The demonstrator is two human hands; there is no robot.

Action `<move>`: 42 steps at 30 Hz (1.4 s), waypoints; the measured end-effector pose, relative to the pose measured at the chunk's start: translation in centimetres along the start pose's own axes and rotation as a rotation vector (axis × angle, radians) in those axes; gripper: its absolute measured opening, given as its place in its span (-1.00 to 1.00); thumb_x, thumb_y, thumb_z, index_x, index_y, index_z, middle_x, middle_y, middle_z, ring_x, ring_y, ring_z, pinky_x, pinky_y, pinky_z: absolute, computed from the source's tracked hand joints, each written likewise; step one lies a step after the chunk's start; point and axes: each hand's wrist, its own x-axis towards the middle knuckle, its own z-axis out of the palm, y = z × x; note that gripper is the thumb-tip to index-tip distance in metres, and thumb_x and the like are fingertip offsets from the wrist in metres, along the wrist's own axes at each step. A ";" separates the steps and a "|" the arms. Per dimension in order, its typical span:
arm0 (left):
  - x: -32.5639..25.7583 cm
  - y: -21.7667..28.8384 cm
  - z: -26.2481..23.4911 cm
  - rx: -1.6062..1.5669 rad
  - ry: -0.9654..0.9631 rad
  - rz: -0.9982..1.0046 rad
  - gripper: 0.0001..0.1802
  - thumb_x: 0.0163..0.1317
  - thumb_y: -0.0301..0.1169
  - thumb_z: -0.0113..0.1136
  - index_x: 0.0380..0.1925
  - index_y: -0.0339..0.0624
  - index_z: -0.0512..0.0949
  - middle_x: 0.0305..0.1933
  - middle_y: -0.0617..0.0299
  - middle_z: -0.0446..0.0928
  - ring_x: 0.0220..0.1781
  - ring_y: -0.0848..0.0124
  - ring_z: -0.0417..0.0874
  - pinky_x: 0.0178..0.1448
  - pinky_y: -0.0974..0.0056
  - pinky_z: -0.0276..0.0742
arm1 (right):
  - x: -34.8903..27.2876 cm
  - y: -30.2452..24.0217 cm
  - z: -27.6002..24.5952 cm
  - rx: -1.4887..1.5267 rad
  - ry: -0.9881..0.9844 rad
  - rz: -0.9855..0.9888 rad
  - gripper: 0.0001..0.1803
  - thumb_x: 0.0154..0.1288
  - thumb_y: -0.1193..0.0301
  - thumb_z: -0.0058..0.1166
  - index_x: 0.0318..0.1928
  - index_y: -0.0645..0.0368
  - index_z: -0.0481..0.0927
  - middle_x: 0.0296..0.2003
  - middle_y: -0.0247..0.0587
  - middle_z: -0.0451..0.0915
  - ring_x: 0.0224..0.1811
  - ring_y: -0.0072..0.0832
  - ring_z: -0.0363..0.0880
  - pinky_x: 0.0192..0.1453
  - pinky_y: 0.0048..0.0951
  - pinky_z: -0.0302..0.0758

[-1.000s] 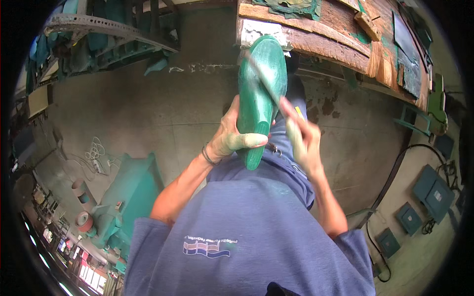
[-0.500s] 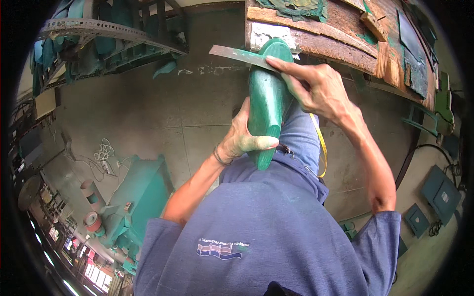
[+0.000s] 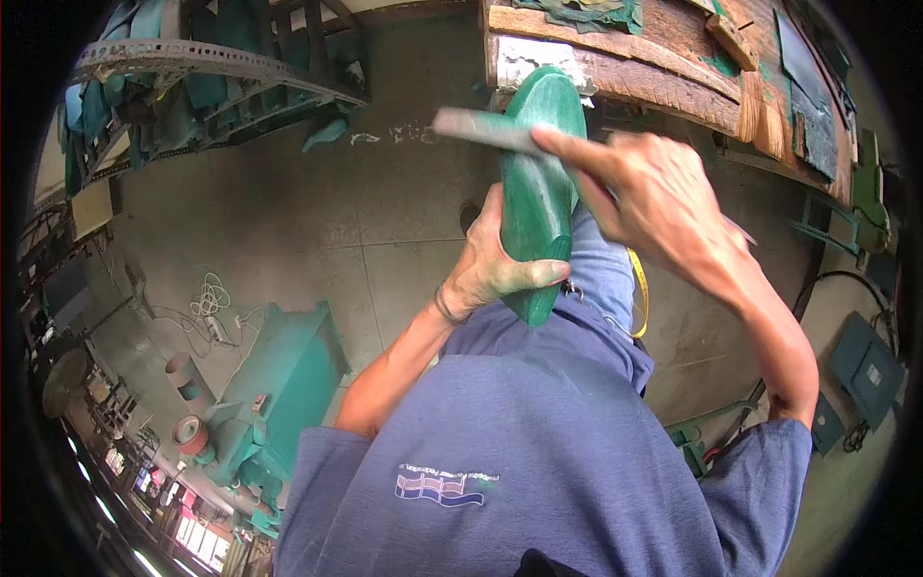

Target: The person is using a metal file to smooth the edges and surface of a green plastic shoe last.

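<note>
A green shoe last (image 3: 534,207) stands on end between my body and the bench, its far tip against the pale padded patch (image 3: 532,60) on the bench edge. My left hand (image 3: 490,264) is wrapped round its near part from the left, thumb across the top. In my right hand (image 3: 659,197) is a flat metal file (image 3: 473,128), blurred by motion. It lies crosswise over the last's upper part, its free end sticking out to the left. My right index finger is stretched along the file; its handle end is hidden by the hand.
The wooden bench (image 3: 663,91) with cloth scraps and a wood block (image 3: 731,40) fills the upper right. A metal rack (image 3: 221,62) stands upper left. At lower left is a green machine (image 3: 279,385) beside loose cables (image 3: 210,298). A yellow measuring tape (image 3: 640,293) hangs by my leg.
My right hand has moved right and toward me with the file, which now blurs. The last has shifted slightly right and turned a little in my left hand.
</note>
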 end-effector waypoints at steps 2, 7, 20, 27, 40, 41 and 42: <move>0.1 -0.1 -0.2 0.002 0.002 0.050 0.16 -0.07 -0.22 0.74 0.52 -0.20 0.26 0.13 0.07 0.66 0.09 0.29 0.79 0.22 0.12 0.81 | -2.1 -0.8 -1.8 0.054 -0.130 0.030 -0.61 0.46 0.32 0.26 0.24 -0.21 0.84 -0.56 0.04 0.68 -0.54 -0.08 0.74 -0.42 -0.05 0.64; 0.2 0.4 1.1 0.204 0.082 0.102 0.22 -0.17 -0.13 0.82 0.45 -0.30 0.28 0.22 0.07 0.60 0.28 0.22 0.68 0.38 0.07 0.64 | -0.6 2.2 0.4 0.293 0.021 0.225 -0.55 0.45 0.36 0.30 0.30 -0.24 0.81 -0.51 0.08 0.71 -0.49 -0.02 0.77 -0.31 -0.01 0.67; 0.8 0.4 3.2 0.532 0.243 0.209 0.15 -0.18 -0.15 0.80 0.34 -0.34 0.26 0.09 -0.05 0.70 0.07 0.14 0.83 0.23 0.04 0.77 | -2.6 4.0 6.2 0.470 0.454 0.230 -0.52 0.52 0.35 0.26 0.38 -0.32 0.75 -0.48 0.00 0.71 -0.54 -0.19 0.72 -0.37 -0.16 0.64; 0.5 0.2 2.9 0.577 0.273 0.243 0.13 -0.13 -0.17 0.80 0.34 -0.30 0.25 0.06 -0.06 0.75 0.04 0.09 0.88 0.19 0.03 0.81 | -7.8 -1.1 6.4 0.175 0.242 0.220 -0.26 0.39 0.53 0.32 0.51 -0.40 0.64 -0.52 -0.16 0.56 -0.55 -0.26 0.57 -0.43 -0.18 0.53; 0.1 -0.2 -0.9 0.159 0.063 0.068 0.22 -0.18 -0.07 0.81 0.45 -0.28 0.32 0.18 0.10 0.62 0.18 0.28 0.70 0.29 0.10 0.67 | -6.4 1.4 7.1 0.294 0.230 0.211 -0.38 0.50 0.49 0.28 0.48 -0.38 0.68 -0.44 -0.07 0.70 -0.50 -0.34 0.68 -0.29 -0.31 0.62; 0.1 -0.3 -1.0 0.164 0.063 0.067 0.22 -0.18 -0.07 0.81 0.45 -0.28 0.32 0.18 0.10 0.62 0.18 0.28 0.70 0.29 0.10 0.67 | -6.9 1.7 7.2 0.314 0.226 0.199 -0.39 0.51 0.48 0.26 0.48 -0.37 0.68 -0.40 -0.06 0.73 -0.48 -0.33 0.69 -0.28 -0.29 0.63; 0.2 -0.3 -1.1 0.166 0.065 0.073 0.23 -0.19 -0.07 0.81 0.46 -0.28 0.32 0.18 0.10 0.61 0.19 0.27 0.69 0.30 0.10 0.66 | -6.0 2.1 7.4 0.318 0.230 0.198 -0.39 0.51 0.48 0.26 0.48 -0.37 0.68 -0.40 -0.06 0.73 -0.48 -0.33 0.69 -0.28 -0.29 0.63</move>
